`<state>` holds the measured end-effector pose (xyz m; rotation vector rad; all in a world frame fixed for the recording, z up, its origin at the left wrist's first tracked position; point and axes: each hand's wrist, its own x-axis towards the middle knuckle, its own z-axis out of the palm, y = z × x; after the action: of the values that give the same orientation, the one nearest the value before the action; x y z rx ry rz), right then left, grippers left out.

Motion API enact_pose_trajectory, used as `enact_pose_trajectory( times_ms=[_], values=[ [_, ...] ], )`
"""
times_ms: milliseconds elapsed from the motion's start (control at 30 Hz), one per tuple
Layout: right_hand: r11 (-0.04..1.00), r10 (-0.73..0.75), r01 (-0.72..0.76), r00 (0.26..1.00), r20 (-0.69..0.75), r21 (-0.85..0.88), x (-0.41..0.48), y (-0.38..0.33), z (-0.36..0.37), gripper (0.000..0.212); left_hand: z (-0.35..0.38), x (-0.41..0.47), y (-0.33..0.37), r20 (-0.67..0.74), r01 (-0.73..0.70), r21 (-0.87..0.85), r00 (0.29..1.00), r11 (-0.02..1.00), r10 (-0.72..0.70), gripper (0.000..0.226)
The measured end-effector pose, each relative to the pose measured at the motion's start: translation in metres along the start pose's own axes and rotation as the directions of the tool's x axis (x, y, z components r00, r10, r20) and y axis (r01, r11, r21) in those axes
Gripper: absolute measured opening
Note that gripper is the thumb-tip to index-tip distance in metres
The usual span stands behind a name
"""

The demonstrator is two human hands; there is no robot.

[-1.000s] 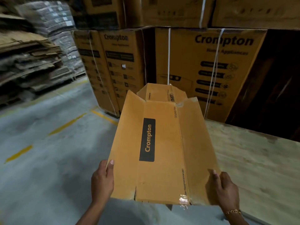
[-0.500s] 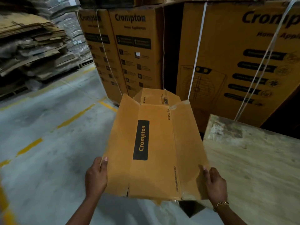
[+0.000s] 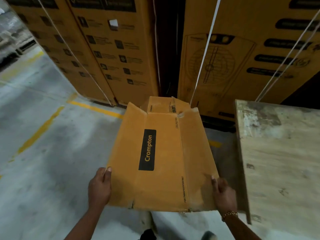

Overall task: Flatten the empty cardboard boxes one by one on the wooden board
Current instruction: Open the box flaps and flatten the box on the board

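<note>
I hold the box [image 3: 161, 158] out in front of me, above the floor [image 3: 43, 153] and just left of the board [image 3: 280, 161]. It looks mostly collapsed: the printed panel faces up, the two side panels slope down from it, and the far flaps stand open. My left hand [image 3: 99, 187] grips the near left edge, thumb on top and fingers curled under. My right hand [image 3: 223, 194] grips the near right corner the same way, thumb pressed on the panel, the rest wrapped beneath. Both hands are closed on the cardboard.

As for progress, I judge this box is partly flattened but not finished. It is not on the board, and the panels still hold some angle instead of lying in one plane. What is left, as I see it, is to bring it over the board, lay it down and press it flat. The part of the board I can see is bare, so no flattened boxes show there.

Plenty is hard to make out. The underside of the box is hidden, so I cannot tell whether the bottom flaps are freed. My fingers under the edges are out of sight. The board is cut off at the right edge. Behind stand strapped cartons [image 3: 107, 49], full ones I think. The dark gap between them shows nothing.
</note>
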<state>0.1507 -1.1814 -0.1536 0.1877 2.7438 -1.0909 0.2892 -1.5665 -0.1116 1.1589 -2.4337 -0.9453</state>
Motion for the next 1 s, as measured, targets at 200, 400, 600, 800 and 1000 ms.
enact_pose_trajectory(
  times_ms=[200, 400, 600, 800, 1000],
  values=[
    [0.984, 0.175, -0.175, 0.984, 0.015, -0.008, 0.022, -0.009, 0.088, 0.031, 0.065, 0.099, -0.065, 0.122, -0.035, 0.041, 0.992, 0.999, 0.029, 0.035],
    [0.951, 0.304, -0.305, 0.952, 0.026, 0.045, 0.057, 0.026, 0.174, 0.032, 0.149, 0.144, -0.132, 0.216, -0.014, 0.061, 0.976, 0.998, 0.000, 0.035],
    [0.897, 0.412, -0.420, 0.907, 0.085, 0.137, 0.095, 0.098, 0.274, 0.029, 0.251, 0.181, -0.210, 0.264, -0.044, 0.113, 0.965, 0.993, 0.012, 0.034],
    [0.867, 0.471, -0.476, 0.879, 0.070, 0.149, 0.118, 0.160, 0.358, 0.025, 0.328, 0.193, -0.294, 0.347, 0.051, 0.153, 0.932, 0.987, -0.102, 0.034],
    [0.862, 0.506, -0.494, 0.853, 0.128, -0.113, 0.106, 0.186, 0.379, 0.022, 0.334, 0.185, -0.313, 0.457, 0.176, 0.297, 0.837, 0.939, -0.301, 0.030]
  ],
)
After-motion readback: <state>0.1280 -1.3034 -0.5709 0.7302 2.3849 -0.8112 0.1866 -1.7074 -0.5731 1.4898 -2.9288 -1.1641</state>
